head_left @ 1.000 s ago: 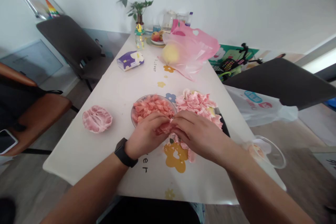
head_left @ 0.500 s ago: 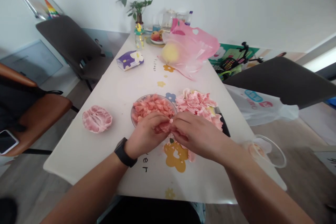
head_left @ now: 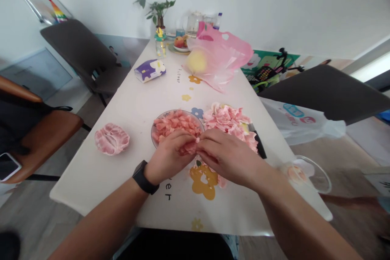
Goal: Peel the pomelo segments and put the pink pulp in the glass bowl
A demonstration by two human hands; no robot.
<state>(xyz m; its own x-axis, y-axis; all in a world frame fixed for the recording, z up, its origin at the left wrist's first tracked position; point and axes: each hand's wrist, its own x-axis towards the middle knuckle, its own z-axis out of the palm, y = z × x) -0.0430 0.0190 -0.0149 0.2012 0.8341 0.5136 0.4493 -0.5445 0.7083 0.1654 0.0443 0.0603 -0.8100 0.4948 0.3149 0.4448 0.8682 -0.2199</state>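
Observation:
My left hand (head_left: 173, 152), with a black watch on its wrist, is closed round a pink pomelo segment (head_left: 189, 148). Against it, my right hand (head_left: 225, 154) pinches the segment's edge with thumb and fingers; the fingertips partly hide what they grip. Just beyond my left hand stands a plate (head_left: 153, 141) heaped with peeled pomelo flesh (head_left: 175, 124). A pile of torn pink membranes and peel (head_left: 227, 118) lies beyond my right hand, with a dark flat edge under it. Off to the left, a peeled pomelo half (head_left: 111, 139) rests on the table.
A pink plastic bag (head_left: 225, 53) with a yellow round fruit (head_left: 196, 61) sits farther up the table (head_left: 128, 97), beside a tissue pack (head_left: 150, 70). A clear round container (head_left: 327, 185) is at the right edge. Chairs flank both sides. A person's leg (head_left: 353, 202) shows at lower right.
My hands stay together at the segment, with small finger movements. A person's leg has come into view at the lower right.

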